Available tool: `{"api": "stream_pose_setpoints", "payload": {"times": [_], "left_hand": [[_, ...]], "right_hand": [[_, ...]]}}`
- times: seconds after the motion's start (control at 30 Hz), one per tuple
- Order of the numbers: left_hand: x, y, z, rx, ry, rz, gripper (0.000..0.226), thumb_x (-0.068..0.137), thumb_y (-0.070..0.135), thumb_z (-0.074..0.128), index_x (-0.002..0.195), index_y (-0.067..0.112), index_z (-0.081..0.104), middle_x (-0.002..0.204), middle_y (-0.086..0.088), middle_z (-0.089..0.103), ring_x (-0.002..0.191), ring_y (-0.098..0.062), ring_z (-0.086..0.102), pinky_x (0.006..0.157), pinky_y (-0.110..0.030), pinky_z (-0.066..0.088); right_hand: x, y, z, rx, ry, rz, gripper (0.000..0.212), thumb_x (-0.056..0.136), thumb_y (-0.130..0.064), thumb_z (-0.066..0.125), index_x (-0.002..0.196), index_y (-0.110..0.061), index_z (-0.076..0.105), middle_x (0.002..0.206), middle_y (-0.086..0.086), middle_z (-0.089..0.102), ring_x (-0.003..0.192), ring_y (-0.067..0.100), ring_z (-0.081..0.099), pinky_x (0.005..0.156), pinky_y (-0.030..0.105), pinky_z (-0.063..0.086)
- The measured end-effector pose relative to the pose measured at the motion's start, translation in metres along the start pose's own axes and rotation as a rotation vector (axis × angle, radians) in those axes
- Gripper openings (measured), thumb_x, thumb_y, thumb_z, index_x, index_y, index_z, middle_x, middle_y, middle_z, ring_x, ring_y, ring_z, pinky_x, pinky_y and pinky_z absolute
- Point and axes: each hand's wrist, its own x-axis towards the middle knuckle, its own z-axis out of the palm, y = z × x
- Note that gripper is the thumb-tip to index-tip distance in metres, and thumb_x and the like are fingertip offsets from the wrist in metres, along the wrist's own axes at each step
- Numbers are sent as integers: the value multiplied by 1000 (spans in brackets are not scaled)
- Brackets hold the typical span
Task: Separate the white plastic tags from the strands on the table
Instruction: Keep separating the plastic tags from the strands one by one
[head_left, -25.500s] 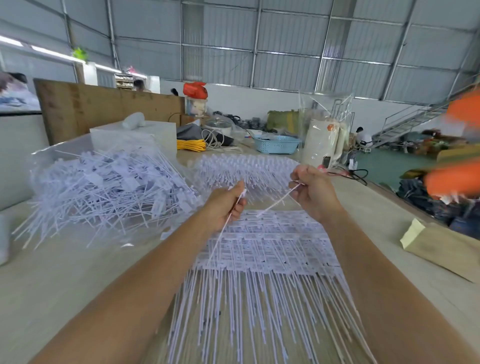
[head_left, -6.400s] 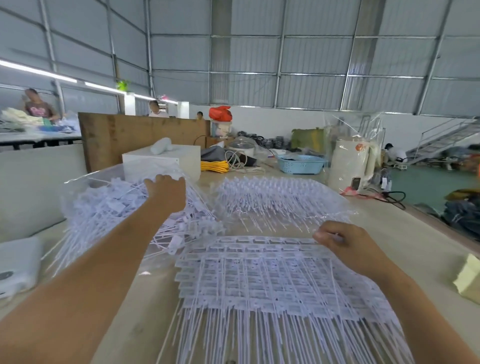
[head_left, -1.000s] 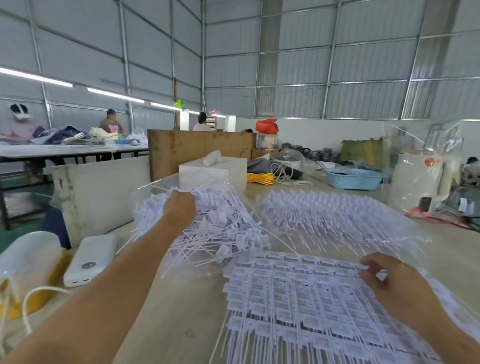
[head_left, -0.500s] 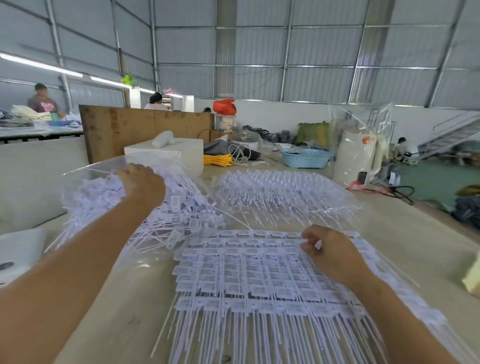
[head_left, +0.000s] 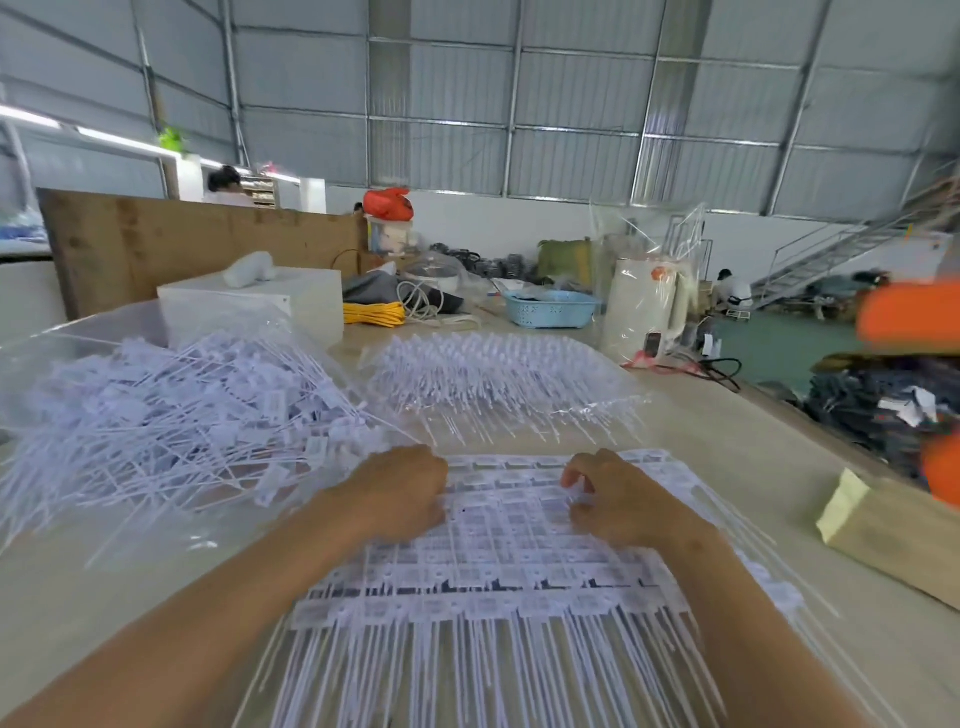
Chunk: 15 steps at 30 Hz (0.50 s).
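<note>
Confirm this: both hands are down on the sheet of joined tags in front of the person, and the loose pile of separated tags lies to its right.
Wrong side. In the head view the loose pile of separated tags lies to the left of the sheet of joined tags. Both hands, left hand and right hand, are indeed down on that sheet.

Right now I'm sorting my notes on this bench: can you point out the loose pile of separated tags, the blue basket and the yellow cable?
loose pile of separated tags (head_left: 171, 410): head view, middle of the heap.
blue basket (head_left: 550, 310): head view, front wall.
yellow cable (head_left: 373, 313): head view, middle of the coil.
</note>
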Motion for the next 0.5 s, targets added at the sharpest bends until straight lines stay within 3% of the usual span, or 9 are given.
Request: {"api": "stream_pose_setpoints", "payload": {"times": [0.1,0.2,0.3,0.37,0.43,0.5], "left_hand": [[0,1,7,-29,101,79,18,90,38,56,87,23,47,92,5,42,82,-14,43,72,-30,32],[-1,1,5,-123,219,146,22,89,37,57,85,26,38,82,10,42,73,-10,40,64,-27,31],[-3,6,0,-161,374,198,22,91,33,55,83,26,36,72,8,45,64,-12,43,54,-26,31],[-4,12,-1,-119,471,213,18,90,32,55,85,27,38,71,9,47,65,-14,47,52,-26,31],[-3,17,0,-121,534,244,14,88,34,57,89,29,44,79,10,52,71,-12,51,55,-25,33],[-4,16,3,-170,508,258,20,83,43,62,96,31,52,87,13,56,76,-7,52,59,-25,36]], "right_hand": [[-3,8,-9,-10,-16,117,27,85,-26,59,107,-22,46,89,-5,48,76,15,53,65,27,42],[-5,6,-13,-31,-51,136,26,85,-26,60,107,-20,47,89,-4,50,74,14,52,63,26,42],[-5,-3,-14,-73,209,-28,31,86,-15,54,118,-18,55,116,2,52,105,20,53,88,33,45],[-8,-20,-11,109,296,-205,38,88,-7,50,123,-21,57,124,-2,55,119,17,48,99,32,41],[-13,-39,-3,359,137,-290,34,91,-7,48,118,-22,61,116,-2,62,110,18,56,89,25,45],[-13,-47,5,314,105,-338,26,91,-13,52,111,-21,66,106,0,67,92,20,61,79,32,48]]}}
